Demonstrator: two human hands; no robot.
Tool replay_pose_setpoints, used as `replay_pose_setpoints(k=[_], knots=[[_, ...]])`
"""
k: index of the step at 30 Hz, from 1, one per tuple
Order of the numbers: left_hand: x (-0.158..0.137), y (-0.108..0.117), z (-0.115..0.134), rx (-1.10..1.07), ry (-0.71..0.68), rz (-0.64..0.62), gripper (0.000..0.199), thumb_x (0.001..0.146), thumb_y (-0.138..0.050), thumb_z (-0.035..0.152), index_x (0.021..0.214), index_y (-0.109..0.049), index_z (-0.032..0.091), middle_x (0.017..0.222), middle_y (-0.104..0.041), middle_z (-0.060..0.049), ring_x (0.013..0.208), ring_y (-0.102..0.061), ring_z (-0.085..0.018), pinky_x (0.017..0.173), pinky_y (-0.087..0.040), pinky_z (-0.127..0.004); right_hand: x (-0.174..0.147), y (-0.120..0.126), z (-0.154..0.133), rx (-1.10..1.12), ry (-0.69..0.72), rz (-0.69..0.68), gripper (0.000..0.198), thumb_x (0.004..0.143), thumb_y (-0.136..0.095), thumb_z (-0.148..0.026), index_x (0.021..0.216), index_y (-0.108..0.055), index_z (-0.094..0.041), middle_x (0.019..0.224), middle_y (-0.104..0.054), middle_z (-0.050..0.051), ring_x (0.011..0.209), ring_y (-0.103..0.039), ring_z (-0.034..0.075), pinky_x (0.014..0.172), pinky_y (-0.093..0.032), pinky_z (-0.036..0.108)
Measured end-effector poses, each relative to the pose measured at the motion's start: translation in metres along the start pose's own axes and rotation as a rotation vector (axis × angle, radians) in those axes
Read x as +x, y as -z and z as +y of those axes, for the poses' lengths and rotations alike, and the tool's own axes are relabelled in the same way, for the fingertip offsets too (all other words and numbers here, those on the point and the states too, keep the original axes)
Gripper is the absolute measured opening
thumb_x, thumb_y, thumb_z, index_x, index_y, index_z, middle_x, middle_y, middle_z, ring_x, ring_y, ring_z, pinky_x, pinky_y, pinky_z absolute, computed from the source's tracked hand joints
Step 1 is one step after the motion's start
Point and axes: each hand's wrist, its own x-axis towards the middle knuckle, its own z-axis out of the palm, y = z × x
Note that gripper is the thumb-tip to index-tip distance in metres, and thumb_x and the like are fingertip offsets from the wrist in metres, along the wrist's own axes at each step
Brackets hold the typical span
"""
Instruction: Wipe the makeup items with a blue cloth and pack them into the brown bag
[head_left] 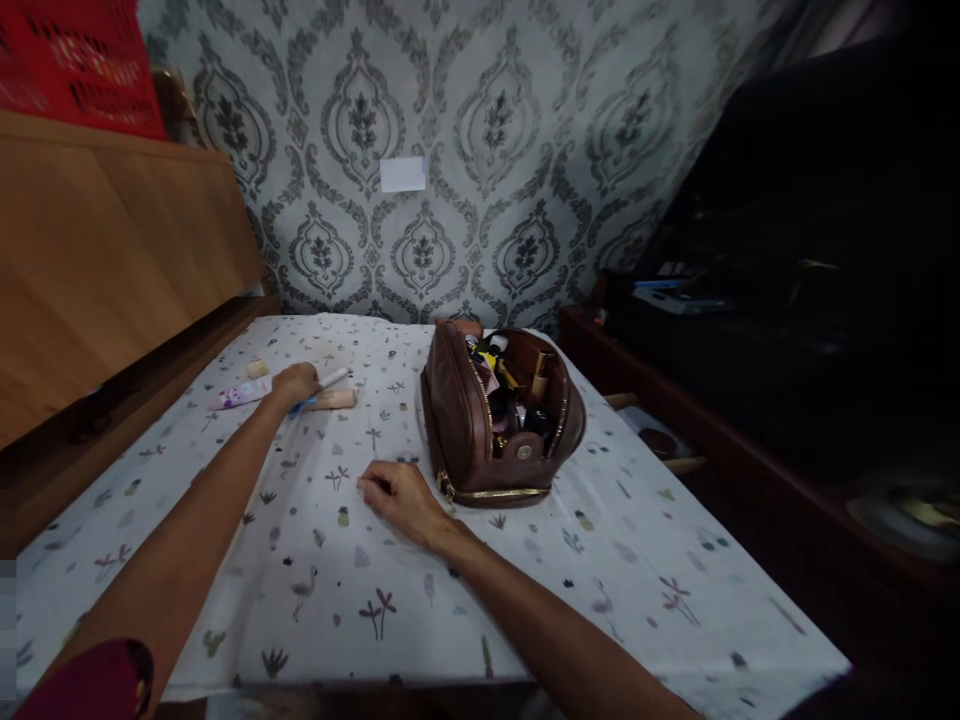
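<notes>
On the counter (330, 605), which is covered w/ a white cloth of small flamingos & plants, a brown bag (459, 425) stands upright, right of the middle & toward the wall (450, 110). Its top is unzipped & many small cosmetics are crowded inside, among them a gold-capped tube (540, 378) leaning at the far R side. The L hand (295, 384) is low over the cloth, well apart from the bag, palm down; its fingers are mostly hidden, so I can't tell if it pinches sth. On its left lies a pink-white tube (238, 394), w/ a small pale-yellow item (256, 368) just behind. On its right are a white stick (334, 378) &, a bit nearer, a beige tube (336, 399); a bit of blue shows under the hand. The R hand (405, 497) is just beside the bag's near L corner, fingers bent loosely inward, nothing visible in it; whether the tips are pressed together, I can't tell. At far L, a red basket (82, 80) sits on a wooden cabinet (112, 225).
</notes>
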Motion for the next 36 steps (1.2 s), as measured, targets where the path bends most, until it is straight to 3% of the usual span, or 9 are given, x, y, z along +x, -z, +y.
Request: replay_pose_setpoints(k=[5, 12, 16, 23, 27, 36], knots=[[0.002, -0.001, -0.001, 0.028, -0.068, 0.015, 0.027, 0.094, -0.060, 0.033, 0.116, -0.068, 0.020, 0.126, -0.068, -0.013, 0.118, -0.064, -0.030, 0.090, -0.053, -0.033, -0.001, 0.000, 0.000, -0.014, -0.002, 0.009, 0.018, 0.089, -0.058, -0.017, 0.073, -0.067, -0.016, 0.062, -0.056, -0.004, 0.059, -0.046, 0.010, 0.058, -0.031, 0.021], [0.007, 0.000, 0.002, 0.044, -0.130, -0.009, 0.036, 0.096, -0.063, 0.039, 0.125, -0.062, 0.017, 0.126, -0.064, -0.010, 0.111, -0.064, -0.024, 0.094, -0.056, -0.045, 0.000, 0.001, 0.002, -0.016, 0.002, 0.012, 0.018, 0.089, -0.058, -0.017, 0.075, -0.069, -0.016, 0.064, -0.059, -0.004, 0.060, -0.048, 0.010, 0.059, -0.033, 0.021], [0.004, -0.002, 0.015, 0.031, -0.146, 0.061, 0.027, 0.094, -0.057, 0.033, 0.116, -0.069, 0.021, 0.123, -0.069, -0.011, 0.117, -0.064, -0.029, 0.089, -0.054, -0.036, 0.000, 0.001, 0.001, -0.006, 0.001, 0.001, 0.018, 0.090, -0.058, -0.017, 0.075, -0.069, -0.015, 0.064, -0.060, -0.004, 0.060, -0.049, 0.010, 0.059, -0.034, 0.020], [-0.002, -0.006, 0.048, 0.007, -0.245, 0.132, 0.035, 0.086, -0.052, 0.031, 0.116, -0.071, 0.026, 0.124, -0.072, -0.009, 0.116, -0.065, -0.028, 0.086, -0.052, -0.032, -0.001, 0.003, -0.003, -0.002, -0.014, -0.001, 0.018, 0.090, -0.058, -0.015, 0.075, -0.067, -0.016, 0.061, -0.057, -0.005, 0.057, -0.047, 0.009, 0.057, -0.034, 0.020], [-0.001, -0.004, 0.055, 0.023, -0.288, 0.088, 0.036, 0.087, -0.052, 0.034, 0.114, -0.073, 0.025, 0.126, -0.071, -0.010, 0.116, -0.065, -0.028, 0.086, -0.051, -0.031, 0.000, 0.003, -0.002, -0.002, -0.019, -0.007, 0.017, 0.090, -0.058, -0.016, 0.076, -0.068, -0.016, 0.060, -0.057, -0.005, 0.057, -0.049, 0.009, 0.056, -0.034, 0.019], [0.000, 0.009, 0.061, 0.080, -0.386, -0.051, 0.028, 0.080, -0.063, 0.041, 0.100, -0.077, 0.027, 0.106, -0.078, -0.004, 0.097, -0.070, -0.022, 0.076, -0.049, -0.024, 0.001, 0.003, -0.001, 0.000, -0.012, -0.010, 0.017, 0.089, -0.059, -0.013, 0.074, -0.067, -0.016, 0.062, -0.057, -0.005, 0.057, -0.047, 0.009, 0.058, -0.034, 0.020]])
